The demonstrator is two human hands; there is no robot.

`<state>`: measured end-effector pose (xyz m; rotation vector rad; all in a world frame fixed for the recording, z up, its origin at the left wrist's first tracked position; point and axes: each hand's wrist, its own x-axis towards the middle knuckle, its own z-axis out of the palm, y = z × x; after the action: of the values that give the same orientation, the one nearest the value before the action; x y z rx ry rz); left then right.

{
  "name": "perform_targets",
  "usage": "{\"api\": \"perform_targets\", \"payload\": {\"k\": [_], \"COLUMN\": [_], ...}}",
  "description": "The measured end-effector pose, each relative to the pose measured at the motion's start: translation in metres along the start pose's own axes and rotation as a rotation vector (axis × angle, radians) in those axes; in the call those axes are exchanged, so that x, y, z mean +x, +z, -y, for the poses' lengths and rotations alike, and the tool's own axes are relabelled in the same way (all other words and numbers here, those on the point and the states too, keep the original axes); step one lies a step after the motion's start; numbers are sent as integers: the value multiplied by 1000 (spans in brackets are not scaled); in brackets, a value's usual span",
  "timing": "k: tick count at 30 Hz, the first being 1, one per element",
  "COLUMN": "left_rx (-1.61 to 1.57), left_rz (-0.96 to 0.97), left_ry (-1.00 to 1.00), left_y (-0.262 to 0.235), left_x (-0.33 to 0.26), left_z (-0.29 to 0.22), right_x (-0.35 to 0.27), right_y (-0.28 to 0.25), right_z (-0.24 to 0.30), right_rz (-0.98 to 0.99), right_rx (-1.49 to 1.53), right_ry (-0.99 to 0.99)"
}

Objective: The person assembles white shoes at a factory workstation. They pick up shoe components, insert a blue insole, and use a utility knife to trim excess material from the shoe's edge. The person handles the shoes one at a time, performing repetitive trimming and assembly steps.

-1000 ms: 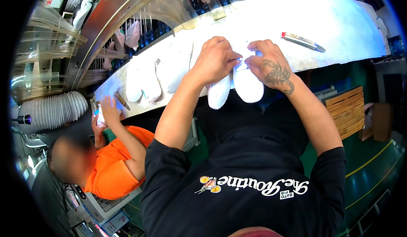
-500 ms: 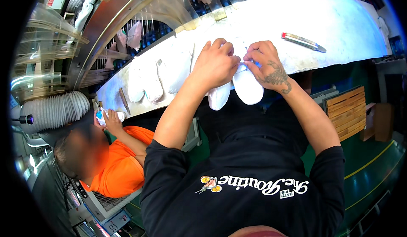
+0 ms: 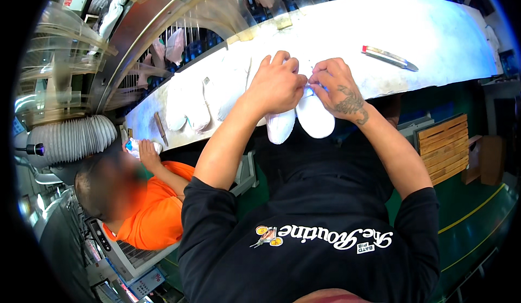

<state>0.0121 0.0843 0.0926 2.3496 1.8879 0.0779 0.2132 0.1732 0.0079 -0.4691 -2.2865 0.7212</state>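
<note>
A pair of white, rounded-toe shoes lies at the table's near edge, toes toward me: one shoe under my left hand, the other shoe to its right. My left hand is bent over the upper parts of both, thumb and fingers pinched together. Facing it, my right hand pinches at the top of the right-hand shoe. The fingertips of both hands almost meet there. Whatever thin part they grip is too small and too washed out by the light to name.
More white shoes sit left on the white table. A slim metal tool with a red end lies right; a brown-handled tool lies far left. A co-worker in orange handles a white-and-blue item. Wooden slats stand right.
My right hand has come slightly down, its fingertips closer to my left hand's. The right-hand shoe's toe sits a little lower. At left, the co-worker's hands have shifted on the white-and-blue item.
</note>
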Motion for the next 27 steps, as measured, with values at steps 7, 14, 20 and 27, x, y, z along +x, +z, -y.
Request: {"api": "perform_targets", "payload": {"k": [7,14,20,27], "left_rx": [58,-126,-232,-136], "left_rz": [144,40,28,-7], "left_ry": [-16,43,-39,-33], "left_y": [-1,-2,-1,1], "left_x": [12,14,23,21], "left_z": [-2,4,5,11], "right_x": [-2,-6,-7,1], "right_y": [11,4,9,14], "right_z": [-12,-11,-9,-8], "right_rz": [-64,-45,-38,14], "right_rx": [-2,64,68,130], "right_ry": [-55,-15,58,188]}}
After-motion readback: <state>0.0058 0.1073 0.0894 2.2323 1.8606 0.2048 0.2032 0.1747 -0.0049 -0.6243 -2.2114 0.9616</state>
